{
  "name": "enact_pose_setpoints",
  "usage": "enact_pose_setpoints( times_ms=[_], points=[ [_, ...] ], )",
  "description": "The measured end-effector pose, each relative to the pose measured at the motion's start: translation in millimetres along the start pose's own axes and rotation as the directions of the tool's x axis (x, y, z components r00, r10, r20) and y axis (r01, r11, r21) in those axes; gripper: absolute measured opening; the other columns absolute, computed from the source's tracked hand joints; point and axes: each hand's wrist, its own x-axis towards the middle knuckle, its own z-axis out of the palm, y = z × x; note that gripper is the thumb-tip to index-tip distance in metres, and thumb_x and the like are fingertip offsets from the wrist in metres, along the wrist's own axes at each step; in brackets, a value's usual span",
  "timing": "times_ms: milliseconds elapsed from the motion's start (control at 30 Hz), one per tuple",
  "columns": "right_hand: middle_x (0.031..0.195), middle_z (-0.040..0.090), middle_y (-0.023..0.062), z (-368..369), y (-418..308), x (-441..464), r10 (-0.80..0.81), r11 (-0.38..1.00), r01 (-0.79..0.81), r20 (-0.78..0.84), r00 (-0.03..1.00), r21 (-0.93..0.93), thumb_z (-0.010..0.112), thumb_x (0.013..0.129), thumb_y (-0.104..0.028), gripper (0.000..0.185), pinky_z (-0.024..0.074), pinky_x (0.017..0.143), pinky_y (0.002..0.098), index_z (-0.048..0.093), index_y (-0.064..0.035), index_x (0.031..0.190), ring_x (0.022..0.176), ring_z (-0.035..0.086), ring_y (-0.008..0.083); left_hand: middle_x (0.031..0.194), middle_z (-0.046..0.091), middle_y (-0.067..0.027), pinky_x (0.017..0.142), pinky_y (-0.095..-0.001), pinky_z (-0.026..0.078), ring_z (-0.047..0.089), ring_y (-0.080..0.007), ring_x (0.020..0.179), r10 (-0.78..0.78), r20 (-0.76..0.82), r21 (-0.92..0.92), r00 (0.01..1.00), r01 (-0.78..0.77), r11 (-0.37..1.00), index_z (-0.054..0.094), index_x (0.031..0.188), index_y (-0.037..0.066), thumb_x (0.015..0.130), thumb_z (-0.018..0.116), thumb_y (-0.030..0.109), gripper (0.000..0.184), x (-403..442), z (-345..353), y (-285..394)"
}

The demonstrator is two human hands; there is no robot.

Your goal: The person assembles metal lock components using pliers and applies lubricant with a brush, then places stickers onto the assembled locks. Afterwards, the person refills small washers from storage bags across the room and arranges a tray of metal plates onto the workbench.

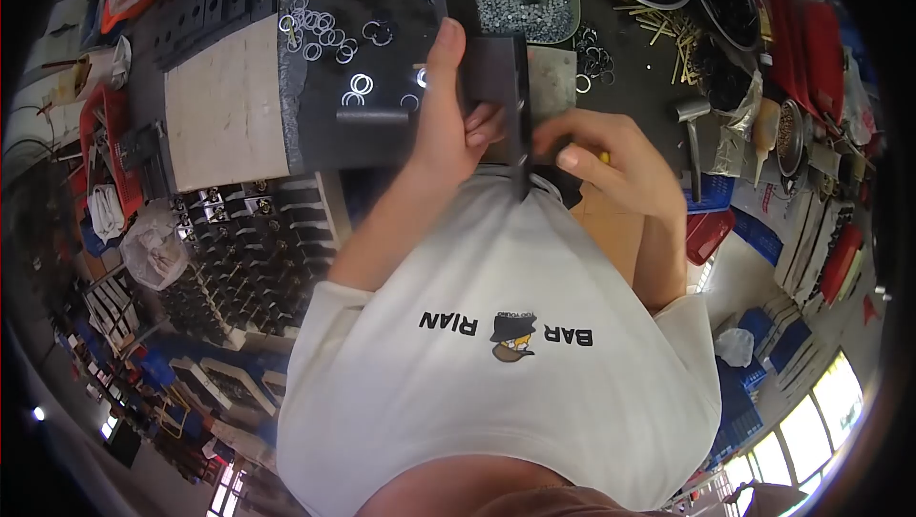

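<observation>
My left hand (447, 121) is closed on a black metal part (491, 69), its thumb pointing up along one side and its fingers curled beneath. The part has a flat block and a long thin edge plate that reaches down to the shirt. Beside that plate, on the other side, is my right hand (615, 159), fingers bent and tips partly blurred. A small yellow bit (605, 157) shows between its thumb and fingers; what it belongs to is hidden. Near my left hand a dark round bar (372, 116) lies on the dark table (324, 140).
Metal rings (315, 31) are scattered at the left. A green tray (576, 2) of small metal pieces stands at the back. Brass pins (673, 31) and a hammer (694, 135) lie to the right. Black parts with rods (248, 259) fill a rack at lower left.
</observation>
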Motion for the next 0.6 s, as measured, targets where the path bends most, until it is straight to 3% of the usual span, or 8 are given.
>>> enact_pose_setpoints(
  times_ms=[33,133,167,333,433,467,533,600],
  points=[
    [0.083,0.068,0.0075,10.4,3.6,-3.3,0.017,0.922,0.011,-0.069,0.997,0.386,0.069,0.1,-0.035,0.035,0.0487,0.068,0.0351,0.065,0.0002,0.101,0.076,0.064,0.0167,0.065,0.053,0.0052,0.04,-0.0214,0.023,0.031,-0.0055,0.042,0.048,0.05,-0.044,0.998,-0.045,0.998,0.065,0.121,0.005,0.101,0.041,0.071,0.073,4.4,-5.3,-5.8],
    [0.086,0.067,0.0017,30.2,4.1,-4.8,0.205,0.932,-0.217,0.07,0.976,0.289,0.06,0.106,-0.036,0.038,0.046,0.07,0.0296,0.066,0.0019,0.104,0.084,0.057,0.0091,0.071,0.056,0.0038,0.041,-0.0223,0.025,0.033,-0.005,0.046,0.155,-0.052,0.113,0.986,-0.149,0.982,0.06,0.13,0.006,0.104,0.053,0.052,0.053,3.5,-4.5,-14.0],
    [0.083,0.064,0.0015,36.5,7.4,-6.2,0.171,0.934,-0.167,0.015,0.985,0.315,0.056,0.107,-0.04,0.042,0.0419,0.065,0.0252,0.066,0.0001,0.106,0.078,0.052,0.0064,0.092,0.059,0.0,0.049,-0.021,0.039,0.049,-0.0053,0.06,0.129,0.07,0.146,0.989,-0.138,0.98,0.048,0.14,0.007,0.093,0.067,0.012,0.05,-3.5,-9.6,-2.6],
    [0.079,0.061,0.0002,23.4,-13.0,-5.6,0.317,0.813,-0.349,0.147,0.937,0.466,0.053,0.108,-0.044,0.043,0.0361,0.06,0.0206,0.065,-0.003,0.105,0.072,0.048,0.0039,0.106,0.062,-0.0007,0.084,-0.0291,0.052,0.061,-0.0128,0.098,0.286,0.262,0.427,0.922,-0.376,0.822,0.049,0.142,0.012,0.08,0.07,0.004,0.066,-1.6,-22.5,14.9],
    [0.079,0.06,-0.0004,23.0,-14.9,-8.0,0.352,0.714,-0.442,0.267,0.897,0.542,0.052,0.108,-0.045,0.043,0.0341,0.059,0.0197,0.065,-0.0049,0.104,0.07,0.047,0.0037,0.117,0.063,-0.0046,0.087,-0.0298,0.054,0.064,-0.0169,0.098,0.316,0.465,0.762,0.827,-0.556,0.333,0.041,0.149,0.011,0.078,0.072,0.001,0.078,-1.2,-32.3,30.6],
    [0.079,0.061,-0.0004,22.2,-14.8,-7.8,0.343,0.708,-0.44,0.277,0.898,0.552,0.052,0.108,-0.046,0.043,0.034,0.059,0.0198,0.065,-0.0055,0.104,0.07,0.047,0.004,0.117,0.063,-0.0046,0.087,-0.0298,0.054,0.064,-0.0169,0.098,0.315,0.469,0.76,0.825,-0.559,0.331,0.041,0.149,0.011,0.078,0.072,0.001,0.078,0.0,-30.9,29.9],
    [0.079,0.061,-0.0003,31.1,-15.4,-7.6,0.304,0.8,-0.34,0.154,0.94,0.495,0.051,0.108,-0.046,0.043,0.034,0.059,0.0201,0.065,-0.0052,0.103,0.069,0.048,0.004,0.117,0.065,-0.0075,0.085,-0.0314,0.055,0.066,-0.0219,0.098,0.25,0.305,0.589,0.919,-0.388,0.709,0.028,0.158,0.014,0.071,0.083,0.0,0.104,-0.5,-28.5,25.9],
    [0.079,0.061,-0.0002,33.7,-16.2,-7.9,0.251,0.875,-0.237,0.023,0.968,0.421,0.051,0.108,-0.047,0.044,0.0341,0.059,0.0204,0.065,-0.0048,0.103,0.069,0.048,0.004,0.124,0.06,-0.0079,0.085,-0.0322,0.056,0.065,-0.0204,0.103,0.189,0.315,0.538,0.93,-0.339,0.772,0.019,0.162,0.015,0.067,0.091,0.006,0.119,-9.6,-31.7,18.7]
  ],
)
